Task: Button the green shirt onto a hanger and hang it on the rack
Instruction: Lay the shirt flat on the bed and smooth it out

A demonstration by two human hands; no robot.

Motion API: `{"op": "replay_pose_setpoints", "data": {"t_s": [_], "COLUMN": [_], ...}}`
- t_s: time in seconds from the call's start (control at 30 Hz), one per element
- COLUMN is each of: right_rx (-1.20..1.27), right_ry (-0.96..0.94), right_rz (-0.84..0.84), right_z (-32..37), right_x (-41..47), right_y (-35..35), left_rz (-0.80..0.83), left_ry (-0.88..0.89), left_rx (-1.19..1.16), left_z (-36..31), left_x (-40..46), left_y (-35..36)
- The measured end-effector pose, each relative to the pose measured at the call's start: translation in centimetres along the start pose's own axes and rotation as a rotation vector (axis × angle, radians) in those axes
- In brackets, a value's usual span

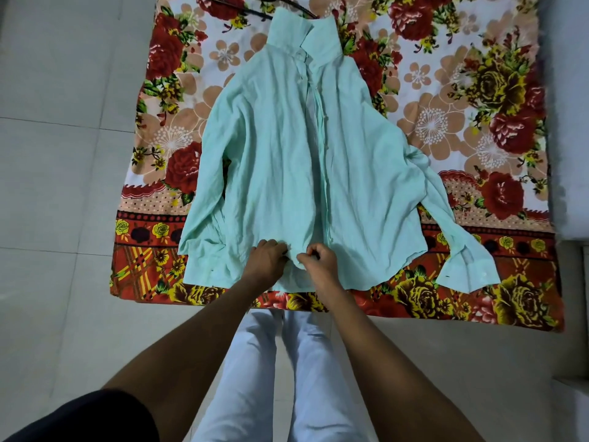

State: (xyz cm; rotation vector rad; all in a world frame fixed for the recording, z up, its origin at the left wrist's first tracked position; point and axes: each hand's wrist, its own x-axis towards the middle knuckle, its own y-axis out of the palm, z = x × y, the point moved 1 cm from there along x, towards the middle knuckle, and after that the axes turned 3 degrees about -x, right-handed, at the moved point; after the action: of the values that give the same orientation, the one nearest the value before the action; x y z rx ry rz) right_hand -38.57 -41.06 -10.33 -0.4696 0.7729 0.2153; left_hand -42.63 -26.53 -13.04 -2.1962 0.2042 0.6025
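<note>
Floor of pale tiles fills the frame, with a floral sheet in reds, yellows and peach spread flat across it. On the sheet lies the green shirt, front side up, collar toward the far edge and hem toward the person, both sleeves splayed outward, the right one reaching down to the sheet's patterned border. Its front placket runs down the middle; the upper part looks closed, though how many buttons are fastened cannot be told. A dark hanger shows just beyond the collar, mostly hidden by the shirt. The person's light trousers stand at the sheet's near edge. Both hands meet at the hem beside the placket: the left hand pinches the fabric with curled fingers, and the right hand, fingers bunched closed, grips the cloth next to it.
</note>
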Motion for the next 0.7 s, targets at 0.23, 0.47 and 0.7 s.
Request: {"op": "replay_pose_setpoints", "data": {"t_s": [0.23, 0.47, 0.7], "right_rx": [0.270, -0.376, -0.863], "right_ry": [0.044, -0.749, -0.653], "right_rz": [-0.069, -0.202, -0.176], "right_z": [0.6, 1.1, -2.9], "right_x": [0.5, -2.3, -2.3], "right_y": [0.3, 0.1, 0.0], "left_rz": [-0.034, 0.002, 0.166], "left_ry": [0.014, -0.058, -0.119], "left_rx": [-0.110, 0.046, 0.341], "left_z": [2.4, 2.7, 1.2], "left_x": [-1.6, -2.6, -1.6], "left_y": [-1.9, -1.9, -2.4]}}
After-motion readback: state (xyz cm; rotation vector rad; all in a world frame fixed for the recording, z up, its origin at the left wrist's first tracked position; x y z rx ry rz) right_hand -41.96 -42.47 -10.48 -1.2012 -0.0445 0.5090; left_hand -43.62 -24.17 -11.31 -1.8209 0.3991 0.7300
